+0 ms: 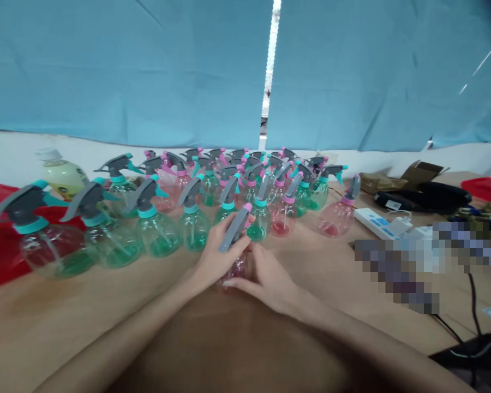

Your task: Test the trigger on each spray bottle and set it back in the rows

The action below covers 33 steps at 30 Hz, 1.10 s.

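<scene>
Both my hands meet at the middle of a brown table (85, 322) around one pink spray bottle (238, 266). My left hand (216, 254) is wrapped round its grey trigger head (234, 228), which has a pink tip. My right hand (265, 281) cups the clear pink body from the right and front. The bottle stands on the table, mostly hidden by my fingers. Just behind it stand several green and pink spray bottles (192, 218) with grey heads, in rows.
A yellowish bottle (63, 174) and red cloth (0, 240) lie at the left. At the right are a white power strip (378, 222), a black bag (429, 196), cables (472, 305) and a blurred-out patch. A blue curtain (126, 65) hangs behind.
</scene>
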Available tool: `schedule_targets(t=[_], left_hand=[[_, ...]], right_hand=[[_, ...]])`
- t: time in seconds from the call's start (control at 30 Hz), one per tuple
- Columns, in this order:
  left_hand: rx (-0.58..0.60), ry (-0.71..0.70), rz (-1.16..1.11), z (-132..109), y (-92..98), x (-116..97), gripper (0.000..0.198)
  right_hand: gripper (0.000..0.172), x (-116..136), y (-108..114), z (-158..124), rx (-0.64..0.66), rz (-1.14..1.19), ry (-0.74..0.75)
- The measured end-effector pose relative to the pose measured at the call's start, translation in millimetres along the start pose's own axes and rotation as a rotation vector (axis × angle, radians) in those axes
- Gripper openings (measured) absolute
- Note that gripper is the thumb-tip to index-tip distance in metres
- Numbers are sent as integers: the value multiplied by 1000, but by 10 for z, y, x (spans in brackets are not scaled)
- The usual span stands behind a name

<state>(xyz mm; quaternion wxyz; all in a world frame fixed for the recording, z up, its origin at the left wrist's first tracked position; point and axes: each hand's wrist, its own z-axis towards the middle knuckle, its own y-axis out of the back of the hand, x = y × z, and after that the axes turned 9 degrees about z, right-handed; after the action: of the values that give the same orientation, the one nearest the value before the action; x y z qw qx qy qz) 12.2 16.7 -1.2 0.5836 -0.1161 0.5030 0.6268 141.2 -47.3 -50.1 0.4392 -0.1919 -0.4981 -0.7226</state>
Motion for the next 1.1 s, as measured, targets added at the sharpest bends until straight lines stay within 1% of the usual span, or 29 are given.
schedule_targets(t=[0.03,0.07,0.1,0.13,0.2,0.23,0.27,0.3,0.33,0.4,0.47,0.57,0.73,0.8,0.9,1.03,1.1], left_hand=[[2,1,8,-4,10,-2,31],[4,1,13,-6,15,-6,32],[8,0,15,-7,16,-9,32],[11,-1,15,-7,15,-11,32],[11,-2,13,-3,9,-6,31],[10,-4,13,0,6,1,30],[11,-3,18,3,4,11,29],[11,1,25,6,3,24,28],[12,8,32,10,2,38,27],[9,22,41,16,-1,63,25],[-2,29,44,20,-3,77,24],[-13,28,44,24,-6,74,24],[-9,64,41,26,-1,53,28],[3,91,45,31,-2,48,28],[5,94,43,49,-22,33,29],[17,81,40,89,-85,1,31],[31,67,37,109,-115,-4,29]], right_hand=[[45,-40,70,-25,-1,17,6],[40,-102,154,-49,-39,15,17],[35,-188,249,-71,-104,-2,-8],[31,-295,353,-87,-214,-36,-26],[33,-552,564,-92,-427,-146,-62],[39,-687,660,-79,-524,-198,-95],[48,-816,743,-56,-574,-231,-136],[59,-933,809,-24,-554,-220,-174],[68,-1032,856,15,-486,-166,-204],[79,-1173,893,110,-426,-128,-210],[85,-1248,880,215,-392,-99,-206],[87,-1308,835,359,-357,-55,-191],[85,-1414,803,475,-384,-21,-200],[84,-1437,793,464,-399,-20,-205],[84,-1425,780,409,-407,-25,-212],[84,-1372,789,342,-383,-21,-213],[88,-1346,805,319,-371,-16,-219]])
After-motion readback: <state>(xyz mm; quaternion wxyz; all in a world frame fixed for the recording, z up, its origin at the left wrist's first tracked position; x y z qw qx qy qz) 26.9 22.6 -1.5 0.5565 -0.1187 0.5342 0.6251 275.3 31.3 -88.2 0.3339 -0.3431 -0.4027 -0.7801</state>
